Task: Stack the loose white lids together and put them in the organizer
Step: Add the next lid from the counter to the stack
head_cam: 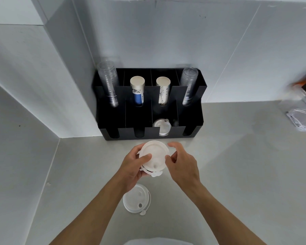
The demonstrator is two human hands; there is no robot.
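Observation:
My left hand (131, 167) holds a small stack of white lids (155, 154) just in front of the black organizer (191, 119). My right hand (182, 161) touches the stack's right edge with thumb and fingertips. Another white lid (136, 200) lies flat on the counter below my left wrist. A white lid (162, 127) stands in the organizer's third front slot from the left.
The organizer's back slots hold two stacks of clear cups (108, 82) (188, 84) and two stacks of paper cups (137, 89) (162, 89). Clear plastic items (302, 119) lie at the right edge. A wall corner (60, 103) juts out left of the organizer.

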